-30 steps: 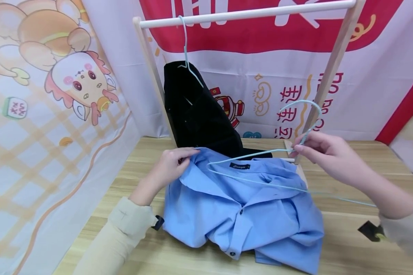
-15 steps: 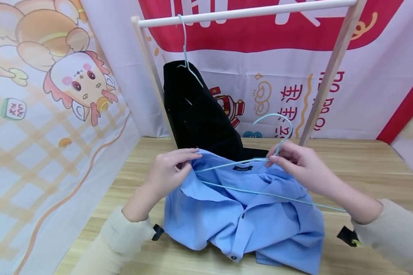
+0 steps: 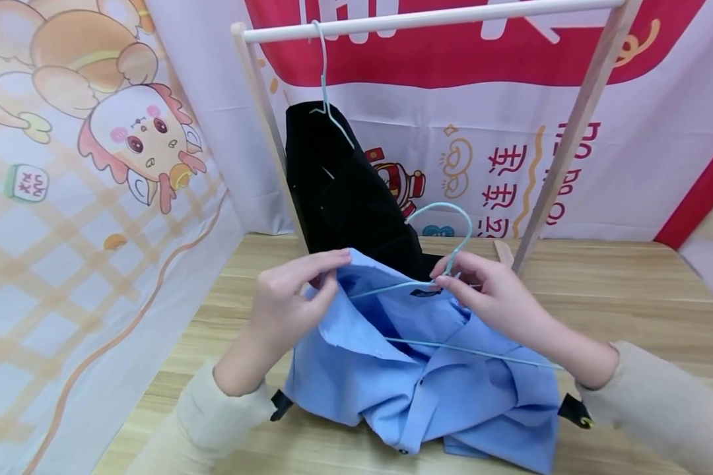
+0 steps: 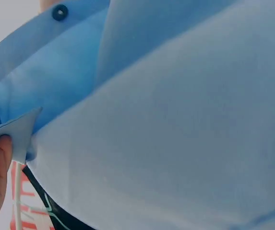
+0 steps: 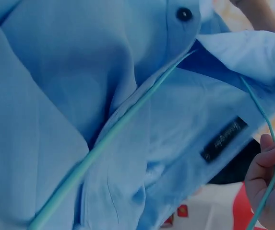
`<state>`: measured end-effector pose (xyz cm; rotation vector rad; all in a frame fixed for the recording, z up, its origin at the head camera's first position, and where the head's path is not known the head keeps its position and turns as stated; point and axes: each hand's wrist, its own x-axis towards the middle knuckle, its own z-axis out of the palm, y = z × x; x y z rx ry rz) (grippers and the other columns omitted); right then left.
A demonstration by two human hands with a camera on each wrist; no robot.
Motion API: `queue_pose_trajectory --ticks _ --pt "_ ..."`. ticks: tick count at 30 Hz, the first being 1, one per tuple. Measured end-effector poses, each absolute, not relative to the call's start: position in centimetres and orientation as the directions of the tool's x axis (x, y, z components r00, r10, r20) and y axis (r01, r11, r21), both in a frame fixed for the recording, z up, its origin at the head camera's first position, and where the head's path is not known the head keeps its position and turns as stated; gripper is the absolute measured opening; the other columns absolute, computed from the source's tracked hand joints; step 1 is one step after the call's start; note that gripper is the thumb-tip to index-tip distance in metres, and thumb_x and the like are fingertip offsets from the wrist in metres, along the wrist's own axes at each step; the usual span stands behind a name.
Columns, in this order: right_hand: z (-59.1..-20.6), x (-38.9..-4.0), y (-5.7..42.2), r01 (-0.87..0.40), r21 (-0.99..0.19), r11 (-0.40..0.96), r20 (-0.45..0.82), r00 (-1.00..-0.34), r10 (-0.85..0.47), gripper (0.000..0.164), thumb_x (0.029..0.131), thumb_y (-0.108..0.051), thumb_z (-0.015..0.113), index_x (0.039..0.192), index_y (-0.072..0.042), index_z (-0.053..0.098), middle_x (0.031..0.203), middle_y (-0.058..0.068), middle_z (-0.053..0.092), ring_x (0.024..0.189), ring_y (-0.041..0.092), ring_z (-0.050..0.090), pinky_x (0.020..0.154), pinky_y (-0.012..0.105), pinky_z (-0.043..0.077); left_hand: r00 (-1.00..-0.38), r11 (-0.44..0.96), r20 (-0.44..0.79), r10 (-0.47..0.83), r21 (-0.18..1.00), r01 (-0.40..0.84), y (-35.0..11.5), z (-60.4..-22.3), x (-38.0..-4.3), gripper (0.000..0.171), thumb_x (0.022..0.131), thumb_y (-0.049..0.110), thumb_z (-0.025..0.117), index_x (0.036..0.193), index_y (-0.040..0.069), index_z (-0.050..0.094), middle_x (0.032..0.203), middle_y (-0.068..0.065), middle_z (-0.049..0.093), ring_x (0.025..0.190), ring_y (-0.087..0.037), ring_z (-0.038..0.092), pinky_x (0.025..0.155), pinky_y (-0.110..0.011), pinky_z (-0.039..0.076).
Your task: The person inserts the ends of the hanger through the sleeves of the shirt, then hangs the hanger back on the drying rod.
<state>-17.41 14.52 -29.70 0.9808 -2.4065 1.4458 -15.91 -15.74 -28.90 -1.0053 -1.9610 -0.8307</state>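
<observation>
A light blue shirt (image 3: 368, 382) with dark buttons lies bunched on the table, its neck opening upward. My left hand (image 3: 294, 297) pinches the left side of its collar and lifts it; the left wrist view shows those fingers (image 4: 0, 158) on a corner of the cloth. Near the base of its hook, my right hand (image 3: 481, 284) grips a pale green wire hanger (image 3: 463, 348). The hanger's left end is inside the neck opening, hidden under the cloth, while its lower bar crosses over the shirt front. A black neck label (image 5: 223, 139) shows clearly in the right wrist view.
Behind the shirt stands a rack with a white top rail (image 3: 416, 23) and wooden posts. From the rail's left end a black garment (image 3: 344, 191) hangs on another pale green hanger (image 3: 323, 72). Printed cloth (image 3: 154, 132) covers the left side and back. The table (image 3: 630, 290) is wood-grained.
My right hand has brought the hanger leftward, and its left end has gone from above the shirt into the neck opening. My left hand has raised the collar slightly, opening it wider.
</observation>
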Motion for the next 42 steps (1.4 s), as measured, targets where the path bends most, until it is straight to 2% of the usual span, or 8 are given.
queue_pose_trajectory --ticks 7,13,21,27,30,34,37,42 --pt "-29.1 -16.9 13.7 -0.638 -0.750 0.175 0.540 -0.742 -0.398 0.014 0.101 0.005 0.058 0.109 -0.001 0.069 0.075 0.006 0.057 0.060 0.016 0.052 0.051 0.026 0.043 -0.336 0.407 0.884 0.324 0.190 0.893 -14.4 -29.0 -14.5 0.021 0.088 -0.007 0.062 0.099 -0.002 0.078 0.106 -0.016 0.076 0.091 -0.027 0.075 0.076 -0.025 0.058" --pt "-29.4 -16.3 12.8 -0.626 -0.752 0.206 0.488 -0.739 -0.465 0.014 0.101 0.004 0.060 0.107 -0.004 0.069 0.078 0.005 0.062 0.062 0.014 0.056 0.051 0.025 0.046 -0.270 0.318 0.917 0.292 0.173 0.932 -13.9 -29.0 -14.1 0.020 0.099 0.004 0.058 0.098 -0.002 0.078 0.105 -0.017 0.076 0.096 -0.030 0.075 0.084 -0.028 0.058" --pt "-30.4 -16.6 13.1 -0.572 -0.803 0.166 0.479 -0.786 -0.392 0.011 0.102 0.001 0.059 0.106 -0.002 0.069 0.076 0.004 0.060 0.063 0.017 0.056 0.052 0.025 0.048 -0.426 0.297 0.711 0.560 0.307 0.904 -14.6 -30.7 -14.0 0.027 0.103 0.015 0.064 0.124 -0.001 0.069 0.132 -0.017 0.066 0.104 -0.021 0.070 0.085 -0.024 0.056" --pt "-31.4 -16.6 13.1 -0.551 -0.824 0.131 0.452 -0.779 -0.435 0.012 0.102 0.002 0.058 0.107 -0.001 0.069 0.078 0.005 0.061 0.064 0.017 0.056 0.054 0.025 0.049 -0.459 0.395 0.715 0.527 0.272 0.878 -16.2 -30.3 -15.1 0.030 0.096 0.008 0.072 0.125 0.003 0.070 0.128 -0.010 0.070 0.108 -0.023 0.066 0.093 -0.036 0.054" --pt "-31.5 -16.6 12.9 -0.546 -0.829 0.120 0.448 -0.778 -0.440 0.011 0.102 0.002 0.059 0.105 -0.002 0.069 0.084 0.007 0.064 0.065 0.017 0.057 0.054 0.026 0.049 -0.577 0.469 0.642 0.505 0.357 0.808 -17.3 -30.2 -15.8 0.037 0.091 0.005 0.076 0.128 0.005 0.069 0.130 -0.007 0.069 0.117 -0.025 0.063 0.097 -0.041 0.052" --pt "-31.4 -16.6 12.7 -0.538 -0.835 0.119 0.436 -0.777 -0.454 0.011 0.102 0.001 0.059 0.102 -0.003 0.069 0.091 0.009 0.066 0.066 0.017 0.057 0.055 0.026 0.049 -0.722 0.517 0.448 0.527 0.505 0.691 -18.8 -30.6 -16.3 0.033 0.096 0.008 0.072 0.129 0.007 0.070 0.126 -0.004 0.070 0.116 -0.021 0.065 0.097 -0.042 0.054" --pt "-31.4 -16.7 12.7 -0.535 -0.836 0.120 0.429 -0.775 -0.465 0.011 0.102 0.001 0.059 0.101 -0.003 0.068 0.097 0.009 0.068 0.068 0.018 0.058 0.056 0.025 0.050 -0.734 0.511 0.385 0.559 0.537 0.671 -19.5 -30.9 -16.8 0.026 0.097 0.003 0.069 0.123 0.004 0.073 0.119 -0.005 0.073 0.109 -0.020 0.068 0.091 -0.039 0.057" --pt "-31.0 -17.3 13.2 -0.504 -0.856 0.111 0.381 -0.762 -0.523 0.012 0.104 -0.001 0.055 0.109 0.001 0.067 0.109 0.013 0.069 0.076 0.019 0.064 0.068 0.027 0.056 -0.677 0.470 0.447 0.584 0.495 0.731 -19.7 -31.5 -17.5 0.027 0.093 -0.010 0.068 0.118 -0.003 0.074 0.112 -0.011 0.075 0.102 -0.022 0.071 0.084 -0.034 0.059"
